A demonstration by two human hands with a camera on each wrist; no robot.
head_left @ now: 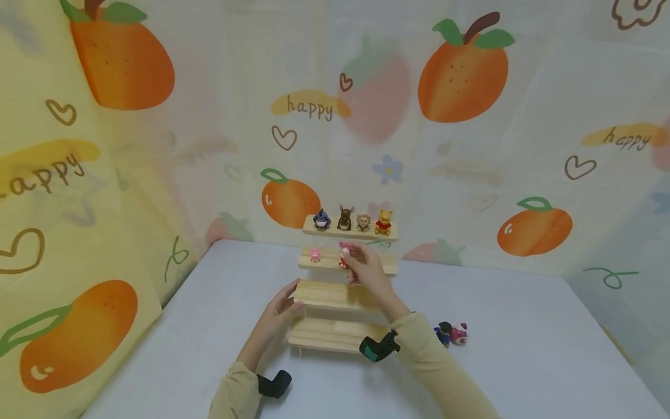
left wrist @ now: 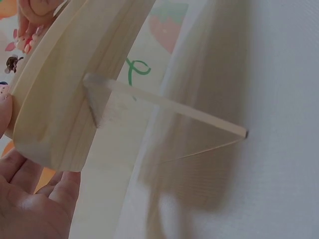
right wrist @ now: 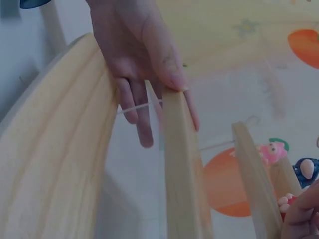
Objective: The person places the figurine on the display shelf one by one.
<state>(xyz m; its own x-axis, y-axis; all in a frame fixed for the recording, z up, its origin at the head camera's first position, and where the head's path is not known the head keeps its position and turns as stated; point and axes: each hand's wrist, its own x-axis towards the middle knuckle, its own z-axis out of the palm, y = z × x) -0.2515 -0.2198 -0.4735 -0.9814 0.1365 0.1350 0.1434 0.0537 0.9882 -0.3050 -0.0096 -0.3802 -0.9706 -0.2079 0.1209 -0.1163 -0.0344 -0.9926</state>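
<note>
While left hand (head_left: 282, 304) steadies smooth wooden stepped shelf (head_left: 335, 295) open-fingered, right hand (head_left: 366, 270) pinches pink figurine (head_left: 345, 254).

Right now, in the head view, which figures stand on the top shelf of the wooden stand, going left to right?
blue figure → dark brown figure → tan lion-like figure → yellow bear in a red top, all upright along the top shelf.

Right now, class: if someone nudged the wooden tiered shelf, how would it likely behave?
The wooden tiered shelf looks stiff but probably light, on thin legs, so it may slide or tip. The left hand touches its edge. The top-tier figures stand loose and could topple.
</note>
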